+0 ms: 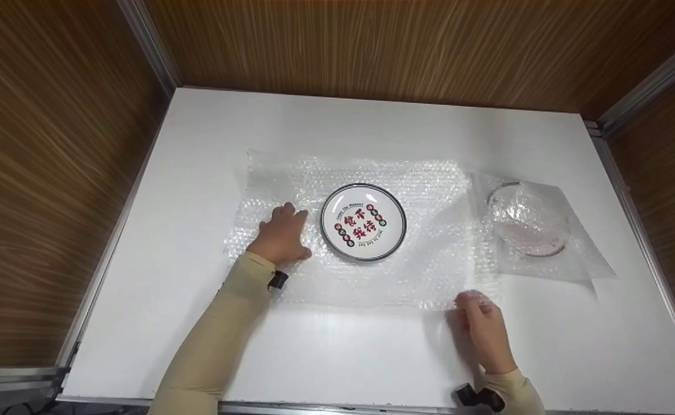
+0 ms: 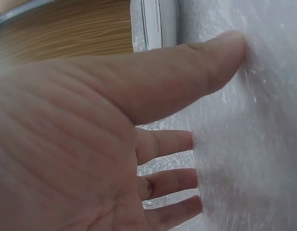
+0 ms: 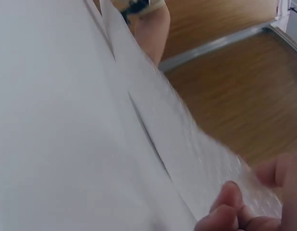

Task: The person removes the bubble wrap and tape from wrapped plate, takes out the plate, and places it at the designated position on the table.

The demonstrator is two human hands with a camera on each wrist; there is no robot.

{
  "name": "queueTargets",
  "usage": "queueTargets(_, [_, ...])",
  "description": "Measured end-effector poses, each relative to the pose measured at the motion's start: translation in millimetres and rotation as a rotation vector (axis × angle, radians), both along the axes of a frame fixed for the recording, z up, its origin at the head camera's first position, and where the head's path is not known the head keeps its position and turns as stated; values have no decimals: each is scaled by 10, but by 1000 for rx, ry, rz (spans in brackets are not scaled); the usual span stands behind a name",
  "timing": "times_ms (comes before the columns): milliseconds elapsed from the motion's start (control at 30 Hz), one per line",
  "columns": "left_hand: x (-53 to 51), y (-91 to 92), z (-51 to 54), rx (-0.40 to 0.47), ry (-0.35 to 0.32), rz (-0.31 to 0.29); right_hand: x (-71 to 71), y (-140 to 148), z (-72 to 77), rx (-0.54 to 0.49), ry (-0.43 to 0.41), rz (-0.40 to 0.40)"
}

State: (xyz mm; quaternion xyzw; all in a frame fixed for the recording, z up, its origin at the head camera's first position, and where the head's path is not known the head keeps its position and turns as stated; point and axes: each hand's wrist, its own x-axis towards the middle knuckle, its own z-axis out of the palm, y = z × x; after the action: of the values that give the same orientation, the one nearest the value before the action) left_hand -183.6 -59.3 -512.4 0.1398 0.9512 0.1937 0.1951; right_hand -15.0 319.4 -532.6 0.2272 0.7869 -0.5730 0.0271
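A round white plate (image 1: 364, 222) with a dark rim and red characters lies face up on a spread sheet of bubble wrap (image 1: 429, 248). Left of the plate, my left hand (image 1: 282, 234) rests on the sheet with its fingers spread, apart from the plate. In the left wrist view, the thumb and fingertips of the left hand (image 2: 134, 106) touch the bubble wrap (image 2: 264, 134). My right hand (image 1: 483, 328) pinches the sheet's near right corner. The right wrist view shows that edge of bubble wrap (image 3: 187, 149) lifted between thumb and fingers of the right hand (image 3: 244, 207).
Right of the sheet lies another round plate (image 1: 530, 222) inside a clear bubble-wrap bag (image 1: 579, 259). The white table (image 1: 360, 346) is bordered by wood-grain panels (image 1: 372, 52) at the back and both sides, with metal frame posts at the corners.
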Motion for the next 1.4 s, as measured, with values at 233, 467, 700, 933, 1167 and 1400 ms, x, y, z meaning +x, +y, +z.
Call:
queueTargets(233, [3,-26,22,36,-11,0,-36,483,4,-11,43,-57])
queueTargets(467, [-6,-67,43,33,-25,-14,-16,617,-30,-78,-2,24])
queueTargets(700, [5,-95,51,25,-33,-7,-22,705,-121,-112,-23,93])
queueTargets(933, [-3,-7,39,6,5,0,3,839,-157,-13,-100,189])
queueTargets(1167, [17,32,7,-1,21,27,-14,857,-6,348,-177,413])
queueTargets(1400, [47,77,-25,-5,79,11,-274,750,327,713,106,440])
